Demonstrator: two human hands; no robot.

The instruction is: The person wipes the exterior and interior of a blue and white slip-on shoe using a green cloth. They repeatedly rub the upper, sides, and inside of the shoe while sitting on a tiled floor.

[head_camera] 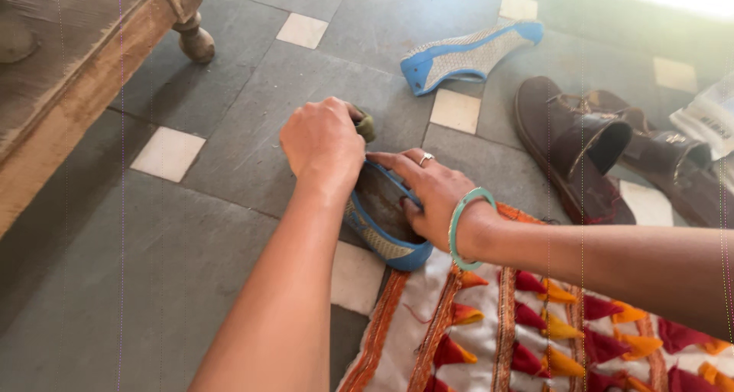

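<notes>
we see 2 hands at work on a blue slipper (386, 235) lying on the grey tiled floor (229, 155), right at the edge of a white cloth with red and orange triangles (535, 331). the left hand (323, 143) sits over the slipper's toe end, fist closed tight around a small olive-green pad or sponge (365, 124) that pokes out beside the knuckles. the right hand (428, 189), with a ring and a green bangle (462, 227) at the wrist, holds the slipper by its rim, fingers spread along the upper edge and thumb down near the heel side, steadying it. the dark insole shows between the 2 hands; we cannot tell how clean it is, so by our judgement the rubbing looks under way rather than finished. beyond the slipper, well apart, its matching blue slipper (466, 55) lies sole up, untouched by either hand. to the right of the slipper stand 2 brown leather sandals (589, 147). to its far left, a wooden furniture leg (191, 32) rests on the floor.
</notes>
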